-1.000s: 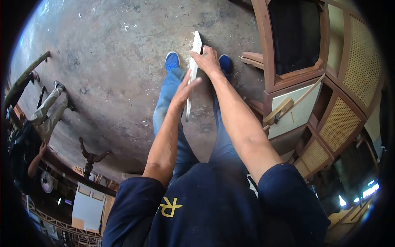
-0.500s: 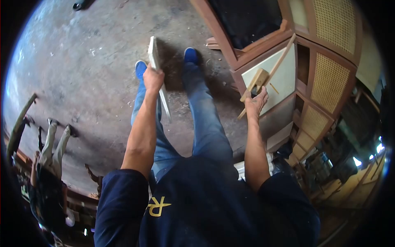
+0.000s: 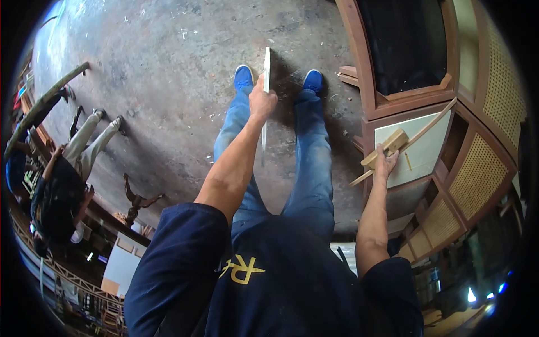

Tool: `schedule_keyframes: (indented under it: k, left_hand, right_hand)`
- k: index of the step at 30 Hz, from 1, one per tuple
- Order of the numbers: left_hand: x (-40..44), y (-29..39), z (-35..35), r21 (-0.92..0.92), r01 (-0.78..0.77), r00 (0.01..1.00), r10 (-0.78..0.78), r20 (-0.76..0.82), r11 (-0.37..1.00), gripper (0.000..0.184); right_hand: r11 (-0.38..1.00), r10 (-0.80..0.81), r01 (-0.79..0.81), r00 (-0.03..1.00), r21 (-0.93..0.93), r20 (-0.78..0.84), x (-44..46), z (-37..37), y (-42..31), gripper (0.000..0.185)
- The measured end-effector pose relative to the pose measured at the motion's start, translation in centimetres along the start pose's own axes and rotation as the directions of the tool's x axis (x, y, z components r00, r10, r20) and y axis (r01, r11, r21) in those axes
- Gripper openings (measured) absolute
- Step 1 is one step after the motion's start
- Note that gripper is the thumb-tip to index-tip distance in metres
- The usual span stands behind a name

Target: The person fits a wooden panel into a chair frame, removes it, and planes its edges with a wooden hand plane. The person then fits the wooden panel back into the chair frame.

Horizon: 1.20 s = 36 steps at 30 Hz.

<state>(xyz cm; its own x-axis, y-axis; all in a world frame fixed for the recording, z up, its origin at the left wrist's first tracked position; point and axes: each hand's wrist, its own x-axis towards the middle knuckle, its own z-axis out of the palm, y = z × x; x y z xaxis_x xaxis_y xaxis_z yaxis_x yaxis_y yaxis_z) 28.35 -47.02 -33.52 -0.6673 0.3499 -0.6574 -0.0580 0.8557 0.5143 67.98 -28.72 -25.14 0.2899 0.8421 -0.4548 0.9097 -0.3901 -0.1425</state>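
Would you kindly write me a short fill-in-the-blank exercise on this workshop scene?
A pale board is held in the person's ____ hand.
The wooden plane is touched by the person's ____ hand.
Both shoes are mainly ____.
The shirt's lettering is ____.

Missing words: left; right; blue; yellow.

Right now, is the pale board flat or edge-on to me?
Edge-on: the pale board shows as a narrow strip on either side of your left hand, which grips it.

L grip holds thin wht board; R grip on wooden hand plane, atop wht panel nr cane-panelled cabinet.
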Motion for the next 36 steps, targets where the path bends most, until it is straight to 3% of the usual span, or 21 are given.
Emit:
schedule_keyframes:
  k: [2,3,6,8,10,12,14,16,19,24,28,32,36]
  left_hand:
    - [0.0,0.1,0.4,0.014,0.032,0.999,-0.032,0.023,0.999,0.061]
    - [0.0,-0.3,0.8,0.021,0.032,0.999,-0.033,0.032,0.999,0.062]
    - [0.0,-2.1,2.3,0.046,0.002,1.0,-0.001,-0.016,0.999,0.053]
    - [-0.6,-3.0,3.3,0.059,-0.018,0.998,0.021,-0.056,0.998,0.051]
    - [-0.8,-1.8,2.5,0.066,0.055,0.998,-0.056,0.001,0.996,0.05]
    - [-0.3,0.0,1.7,0.075,0.142,0.988,-0.146,0.055,0.987,0.049]
    - [-0.6,0.1,1.6,0.072,0.209,0.961,-0.219,0.169,0.975,0.063]
    - [0.1,0.6,0.6,0.092,0.244,0.927,-0.26,0.27,0.965,0.078]
    - [-0.5,0.3,-0.1,-0.018,0.284,0.933,-0.272,0.235,0.959,0.076]
    - [0.6,1.1,0.7,-0.012,0.413,0.881,-0.396,0.258,0.911,0.08]
    - [-0.4,2.3,0.0,-0.022,0.444,0.873,-0.427,0.234,0.896,0.081]
    - [-0.3,2.9,-0.1,-0.031,0.424,0.891,-0.411,0.192,0.905,0.079]
    - [-0.6,2.2,0.3,-0.067,0.38,0.916,-0.365,0.166,0.923,0.079]
  right_hand:
    - [0.992,-0.044,0.036,0.997,0.125,0.063,-0.5,-0.9,0.0,0.099]
    - [0.94,-0.037,-0.009,0.991,0.341,0.129,-2.8,-2.3,-3.1,0.092]
    - [0.927,-0.167,0.024,0.92,0.373,0.355,-6.6,-6.1,-9.4,0.083]
    - [0.899,-0.192,-0.083,0.808,0.431,0.557,-9.0,-7.1,-14.2,0.074]
    - [0.92,-0.182,-0.129,0.696,0.371,0.694,-10.3,-6.2,-18.5,0.071]
    - [0.926,-0.275,-0.038,0.615,0.376,0.739,-11.0,-3.8,-22.6,0.069]
    - [0.949,-0.266,-0.002,0.53,0.314,0.805,-11.4,-1.4,-26.7,0.067]
    - [0.965,-0.253,0.077,0.515,0.249,0.819,-11.6,1.2,-30.6,0.062]
    - [0.923,-0.35,0.329,0.497,0.201,0.794,-11.0,5.2,-34.6,0.055]
    - [0.905,-0.231,0.425,0.426,0.032,0.874,-11.2,10.5,-40.3,0.052]
    - [0.757,-0.285,0.65,0.419,-0.066,0.862,-9.7,16.1,-40.1,0.052]
    - [0.655,-0.325,0.744,0.43,-0.127,0.842,-10.4,18.2,-40.4,0.055]
    - [0.702,-0.3,0.708,0.391,-0.076,0.87,-9.5,18.0,-39.5,0.059]
